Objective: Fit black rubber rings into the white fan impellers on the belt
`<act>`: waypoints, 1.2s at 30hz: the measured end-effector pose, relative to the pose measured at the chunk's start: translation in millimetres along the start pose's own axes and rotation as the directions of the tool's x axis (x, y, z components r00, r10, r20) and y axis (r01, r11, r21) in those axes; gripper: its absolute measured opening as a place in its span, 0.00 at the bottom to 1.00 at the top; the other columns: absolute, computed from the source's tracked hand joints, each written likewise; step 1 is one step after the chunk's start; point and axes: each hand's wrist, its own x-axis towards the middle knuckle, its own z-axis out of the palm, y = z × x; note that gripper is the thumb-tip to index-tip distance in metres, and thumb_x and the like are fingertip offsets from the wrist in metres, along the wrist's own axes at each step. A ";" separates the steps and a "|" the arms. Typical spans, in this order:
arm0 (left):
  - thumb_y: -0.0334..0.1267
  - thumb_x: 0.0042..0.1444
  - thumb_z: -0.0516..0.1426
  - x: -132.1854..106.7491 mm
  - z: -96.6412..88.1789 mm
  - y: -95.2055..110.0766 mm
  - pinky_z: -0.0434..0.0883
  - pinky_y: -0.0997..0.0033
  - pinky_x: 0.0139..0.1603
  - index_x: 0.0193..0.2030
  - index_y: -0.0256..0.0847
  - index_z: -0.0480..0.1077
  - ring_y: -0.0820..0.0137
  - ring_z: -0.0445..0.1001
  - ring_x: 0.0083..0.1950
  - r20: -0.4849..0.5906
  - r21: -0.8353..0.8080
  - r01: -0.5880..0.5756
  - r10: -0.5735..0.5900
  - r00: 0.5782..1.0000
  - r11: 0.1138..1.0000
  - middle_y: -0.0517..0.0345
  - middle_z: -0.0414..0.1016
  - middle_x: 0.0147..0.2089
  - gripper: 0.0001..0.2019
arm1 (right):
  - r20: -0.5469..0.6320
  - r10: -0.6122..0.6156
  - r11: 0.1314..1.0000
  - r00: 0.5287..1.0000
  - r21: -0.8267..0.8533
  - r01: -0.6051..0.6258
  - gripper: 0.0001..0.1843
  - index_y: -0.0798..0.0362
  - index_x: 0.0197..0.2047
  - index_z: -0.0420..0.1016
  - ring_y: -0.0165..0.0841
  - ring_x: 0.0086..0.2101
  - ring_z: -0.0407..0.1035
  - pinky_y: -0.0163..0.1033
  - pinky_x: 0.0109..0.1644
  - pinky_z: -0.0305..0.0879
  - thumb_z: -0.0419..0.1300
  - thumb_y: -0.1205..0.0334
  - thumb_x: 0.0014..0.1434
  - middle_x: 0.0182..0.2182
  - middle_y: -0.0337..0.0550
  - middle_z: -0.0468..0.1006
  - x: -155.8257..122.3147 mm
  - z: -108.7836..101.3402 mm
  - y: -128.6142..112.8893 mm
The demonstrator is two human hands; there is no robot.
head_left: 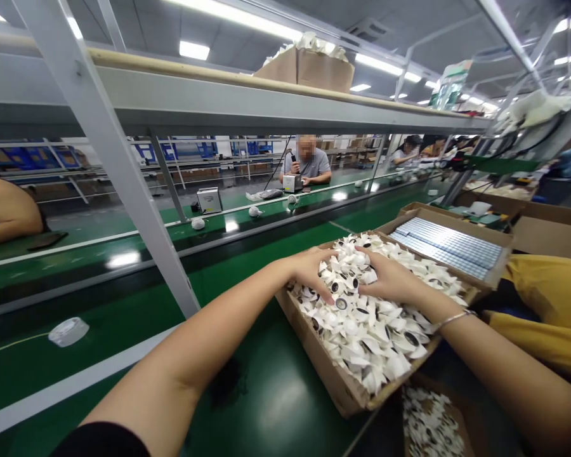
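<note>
My left hand (311, 271) and my right hand (389, 278) are both inside a cardboard box (321, 352), on either side of a mound of small white parts (347, 274). These parts have pointed, flared edges, and some show a dark round opening. Both hands are cupped, with thumb and fingers apart, and the fingertips touch the mound. Some fingers are partly hidden among the parts. A bracelet circles my right wrist. The box is filled to the brim and rests at the near side of a green work surface (271, 393).
Behind the box lies a carton (447, 247) of silvery strips. A lower box (433, 422) also holds white parts. A white coil with a lead (69, 331) lies left on the green belt. A slanted metal post (118, 165) and overhead shelf (209, 95) stand close. Co-workers (316, 165) sit across and nearby.
</note>
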 end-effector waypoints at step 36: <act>0.61 0.33 0.69 15.3 26.4 0.8 0.57 0.61 0.71 0.71 0.43 0.54 0.54 0.56 0.71 -0.218 -0.060 -0.061 0.046 0.975 0.996 0.51 0.55 0.72 0.57 | 0.059 -0.179 0.984 0.982 -0.014 0.180 0.48 0.52 0.67 0.63 0.51 0.55 0.68 0.49 0.59 0.66 0.66 0.59 0.40 0.61 0.50 0.70 11.0 -9.9 -18.5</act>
